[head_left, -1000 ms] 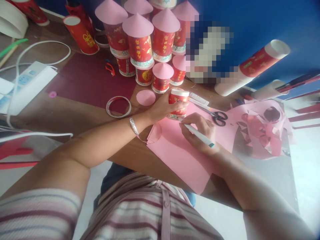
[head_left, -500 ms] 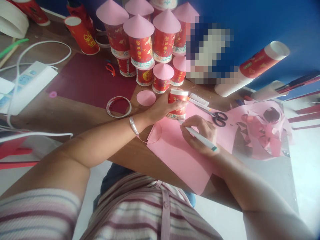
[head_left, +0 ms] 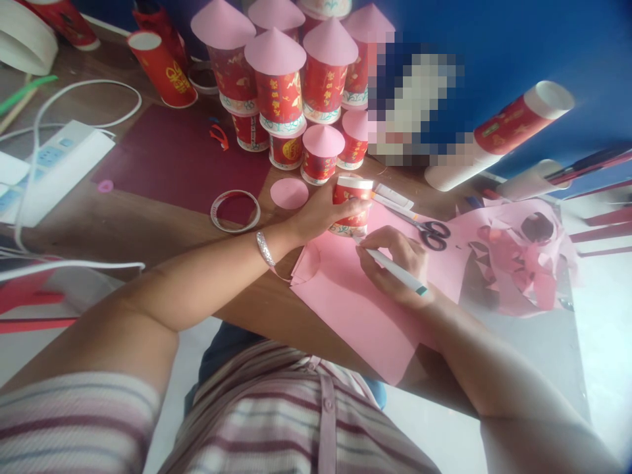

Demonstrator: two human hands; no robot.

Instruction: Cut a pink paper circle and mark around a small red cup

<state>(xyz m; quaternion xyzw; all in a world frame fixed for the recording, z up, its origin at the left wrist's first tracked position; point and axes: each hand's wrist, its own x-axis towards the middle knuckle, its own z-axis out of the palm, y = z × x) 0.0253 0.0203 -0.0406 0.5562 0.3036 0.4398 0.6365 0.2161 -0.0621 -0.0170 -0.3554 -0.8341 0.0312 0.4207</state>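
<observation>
My left hand [head_left: 320,214] grips a small red paper cup [head_left: 351,205] that stands upside down on a pink paper sheet [head_left: 360,309]. My right hand [head_left: 395,263] holds a white pen [head_left: 397,272] in a pinch, its tip touching the paper at the cup's rim. A pink paper circle [head_left: 289,193] lies on the table just left of the cup. Black-handled scissors [head_left: 427,230] lie right of the cup, on the pink sheet.
A stack of red cups with pink cone tops [head_left: 296,85] stands at the back. A cut cup ring [head_left: 235,210] lies on the dark red sheet [head_left: 172,158]. Pink paper scraps [head_left: 518,257] pile at the right. A white power strip [head_left: 54,171] and cables lie at the left.
The pen tip has crept slightly along the cup's rim; the left hand and the cup have stayed put.
</observation>
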